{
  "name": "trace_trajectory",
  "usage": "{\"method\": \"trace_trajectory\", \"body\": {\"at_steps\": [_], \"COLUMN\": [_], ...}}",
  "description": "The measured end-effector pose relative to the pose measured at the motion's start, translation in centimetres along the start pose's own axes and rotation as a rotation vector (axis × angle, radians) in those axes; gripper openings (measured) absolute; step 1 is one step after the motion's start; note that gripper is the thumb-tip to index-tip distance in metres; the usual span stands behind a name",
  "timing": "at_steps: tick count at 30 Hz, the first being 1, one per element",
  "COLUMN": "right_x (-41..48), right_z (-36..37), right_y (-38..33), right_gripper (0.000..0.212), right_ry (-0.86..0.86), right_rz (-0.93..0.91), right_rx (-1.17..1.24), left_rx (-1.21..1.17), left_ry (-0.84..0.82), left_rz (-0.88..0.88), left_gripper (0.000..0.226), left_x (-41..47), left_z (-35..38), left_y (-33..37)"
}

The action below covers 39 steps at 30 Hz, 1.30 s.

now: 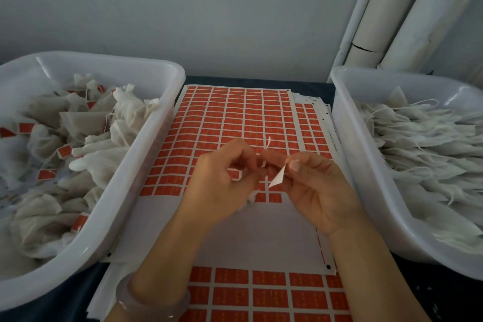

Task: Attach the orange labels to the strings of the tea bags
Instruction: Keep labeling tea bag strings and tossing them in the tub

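Observation:
Both hands meet above the sheet of orange labels [235, 115] in the middle of the table. My left hand [222, 180] pinches a thin white tea-bag string [268, 142], whose end sticks up between the two hands; a bit of the white tea bag [251, 196] peeks out under its palm. My right hand [313, 185] pinches a peeled label [277, 179] by one edge, its pale back facing me, right beside the string. The sheet's lower rows are bare white backing [261, 232].
A white tub [146, 144] on the left holds tea bags with orange labels attached. A white tub [352, 165] on the right holds unlabelled tea bags with loose strings. More label sheets [266, 293] lie nearest me. White pipes [397, 15] run up the back right wall.

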State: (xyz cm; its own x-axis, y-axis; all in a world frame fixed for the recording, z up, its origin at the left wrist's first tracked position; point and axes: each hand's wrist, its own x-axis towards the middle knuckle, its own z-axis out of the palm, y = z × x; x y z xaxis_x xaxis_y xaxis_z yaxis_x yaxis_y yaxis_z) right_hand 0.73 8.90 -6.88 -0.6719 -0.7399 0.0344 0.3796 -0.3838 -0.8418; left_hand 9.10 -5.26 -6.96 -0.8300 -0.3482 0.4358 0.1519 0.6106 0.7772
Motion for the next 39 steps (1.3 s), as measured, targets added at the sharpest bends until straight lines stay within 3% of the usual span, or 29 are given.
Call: {"method": "trace_trajectory", "body": {"at_steps": [5,11,20,33,37,39], "right_x": [-0.1,-0.3,-0.5,-0.3,-0.2,-0.1], "right_z": [0.0,0.0,0.5,0.4,0.2,0.1], "right_y": [-0.3,0.0,0.5,0.7,0.9,1.0], "right_gripper": [0.008,0.022,0.031,0.044,0.017,0.014], "right_ry": [0.084,0.182,0.222,0.315,0.35,0.364], "right_rz": [-0.056,-0.034,-0.022,-0.026,-0.03,-0.036], "right_rx": [-0.167,-0.331,-0.442,-0.459,-0.522,-0.556], "left_rx": [0.074,-0.334,-0.689,-0.709,-0.682,-0.653], "left_ry": [-0.007,-0.099,-0.21,-0.255,-0.256,-0.255], "left_rz": [0.103,-0.178,-0.2,-0.119,-0.091,-0.079], "left_gripper": [0.025,0.041,0.038,0.05,0.052,0.054], "left_x": [-0.1,0.0,-0.2,-0.3,-0.3,-0.2], "left_z": [-0.4,-0.4,0.3,0.8,0.8,0.8], "left_y": [0.2,0.1,-0.1,0.0,0.0,-0.2]}}
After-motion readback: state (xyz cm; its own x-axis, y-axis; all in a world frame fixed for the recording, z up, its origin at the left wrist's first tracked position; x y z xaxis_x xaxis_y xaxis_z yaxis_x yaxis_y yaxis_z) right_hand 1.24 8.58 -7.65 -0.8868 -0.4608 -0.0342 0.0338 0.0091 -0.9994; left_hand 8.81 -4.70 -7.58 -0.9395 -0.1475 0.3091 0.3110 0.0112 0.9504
